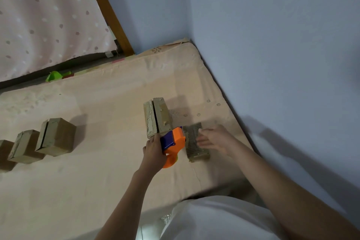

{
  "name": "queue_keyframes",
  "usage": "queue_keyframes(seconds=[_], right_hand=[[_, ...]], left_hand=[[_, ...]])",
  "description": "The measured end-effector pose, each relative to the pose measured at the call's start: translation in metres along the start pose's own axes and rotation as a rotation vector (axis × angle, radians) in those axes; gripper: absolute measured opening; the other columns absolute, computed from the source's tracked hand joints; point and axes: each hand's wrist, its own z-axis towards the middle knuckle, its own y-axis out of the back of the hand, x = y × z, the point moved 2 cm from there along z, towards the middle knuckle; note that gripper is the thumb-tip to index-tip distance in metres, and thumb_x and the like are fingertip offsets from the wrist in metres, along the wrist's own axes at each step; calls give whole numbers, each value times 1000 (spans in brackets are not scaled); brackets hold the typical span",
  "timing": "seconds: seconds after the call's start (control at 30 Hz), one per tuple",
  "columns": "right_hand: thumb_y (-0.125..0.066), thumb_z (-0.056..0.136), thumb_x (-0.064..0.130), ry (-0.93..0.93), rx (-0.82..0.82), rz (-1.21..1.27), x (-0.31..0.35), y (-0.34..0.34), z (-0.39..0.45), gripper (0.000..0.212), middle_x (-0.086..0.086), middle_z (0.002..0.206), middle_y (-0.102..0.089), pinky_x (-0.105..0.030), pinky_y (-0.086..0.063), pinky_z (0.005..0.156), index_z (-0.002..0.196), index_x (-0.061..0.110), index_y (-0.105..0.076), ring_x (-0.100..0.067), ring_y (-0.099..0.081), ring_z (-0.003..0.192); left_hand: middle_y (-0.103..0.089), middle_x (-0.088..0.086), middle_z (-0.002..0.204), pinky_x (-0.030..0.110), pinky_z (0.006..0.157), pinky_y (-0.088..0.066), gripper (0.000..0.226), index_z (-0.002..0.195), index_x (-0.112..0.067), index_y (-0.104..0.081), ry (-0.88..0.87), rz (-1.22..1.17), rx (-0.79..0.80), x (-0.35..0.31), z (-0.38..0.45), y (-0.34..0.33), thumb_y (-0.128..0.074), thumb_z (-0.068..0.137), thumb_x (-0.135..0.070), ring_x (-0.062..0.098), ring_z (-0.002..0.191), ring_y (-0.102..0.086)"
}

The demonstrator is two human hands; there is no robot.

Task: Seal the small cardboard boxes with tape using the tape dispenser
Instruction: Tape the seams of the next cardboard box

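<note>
My left hand (pixel 154 152) grips the orange and blue tape dispenser (pixel 173 144) just below a small cardboard box (pixel 156 118) whose top flaps show a seam. My right hand (pixel 211 138), blurred, hovers with fingers spread over a flat ribbed piece of cardboard (pixel 194 142) lying right of the dispenser. Three more small cardboard boxes stand in a row at the left: one (pixel 56 136), one (pixel 24 146) and one (pixel 4 151) cut by the frame edge.
Everything lies on a peach mattress (pixel 97 171) in a corner of blue walls. A green object (pixel 55 76) sits beyond the mattress's far edge, below a dotted pink curtain (pixel 44 17) and a wooden frame.
</note>
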Motion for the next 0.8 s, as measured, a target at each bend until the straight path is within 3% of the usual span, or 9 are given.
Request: queue_keyframes(seconds=[0.17,0.5,0.8], right_hand=[[-63,97,15,-60,158,-45,6,-21,-21,24,-19,99,-75,-42,-60,86,114,-2,-64,-28,-75,90],[-65,94,2,-159,95,25,-2,-21,-20,23,-24,96,-73,-47,-61,83,115,-6,-62,-33,-75,85],[-61,94,-3,-250,52,0,-8,-25,-18,5,-25,96,-72,-47,-59,88,96,-6,-64,-34,-73,92]], left_hand=[[-58,3,124,37,95,-39,45,121,-19,-41,-55,40,-25,-4,-1,-5,-67,84,-14,23,112,-54],[-56,-1,121,35,94,-38,39,114,-21,-40,-147,92,-37,-7,-8,-6,-66,85,-18,20,110,-53],[-54,0,124,36,96,-38,40,117,-22,-38,-186,110,-28,-8,-8,-8,-63,86,-19,20,113,-51]])
